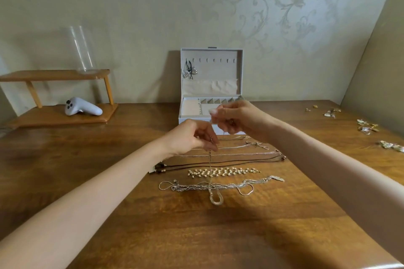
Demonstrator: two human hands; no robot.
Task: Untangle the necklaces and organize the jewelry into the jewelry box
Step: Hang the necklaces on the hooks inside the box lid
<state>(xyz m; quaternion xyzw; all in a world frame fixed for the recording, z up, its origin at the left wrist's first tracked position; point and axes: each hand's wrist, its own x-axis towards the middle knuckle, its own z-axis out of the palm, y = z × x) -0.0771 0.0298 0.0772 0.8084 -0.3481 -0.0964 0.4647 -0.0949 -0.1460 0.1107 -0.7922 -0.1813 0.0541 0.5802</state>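
Pinching a thin chain point(209, 160) just in front of the jewelry box point(211, 67) with the left hand point(192, 137). Gripping its upper end in the right hand's point(238, 120) curled fingers, too fine to see clearly. Blocking the box's front edge. Laid before the box: necklaces point(223, 172) in rows on a wooden table point(240, 236). Behind it: patterned wallpaper point(295, 6).

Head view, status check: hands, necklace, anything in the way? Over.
Left hand and right hand both pinch one thin chain. Its lower end crosses the silver chains on the table. Open jewelry box just behind the hands.
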